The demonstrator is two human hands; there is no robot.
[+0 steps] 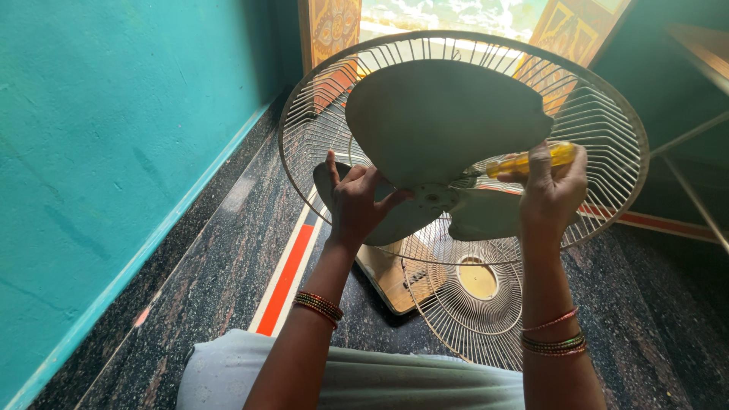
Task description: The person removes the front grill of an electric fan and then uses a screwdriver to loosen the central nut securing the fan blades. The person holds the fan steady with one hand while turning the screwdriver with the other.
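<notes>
A fan's grey three-blade propeller (440, 121) sits inside the rear wire guard (607, 114), raised in front of me. My left hand (358, 203) grips a lower blade close to the hub (434, 199). My right hand (550, 190) is closed on a yellow-handled screwdriver (524, 162), its shaft pointing left toward the hub. Bangles circle both wrists.
The detached front wire guard (474, 304) with a gold centre disc lies on the dark speckled floor, over a flat wooden board (383, 277). A teal wall (99, 152) runs along the left. A red and white floor stripe (287, 277) leads to a bright doorway (448, 15).
</notes>
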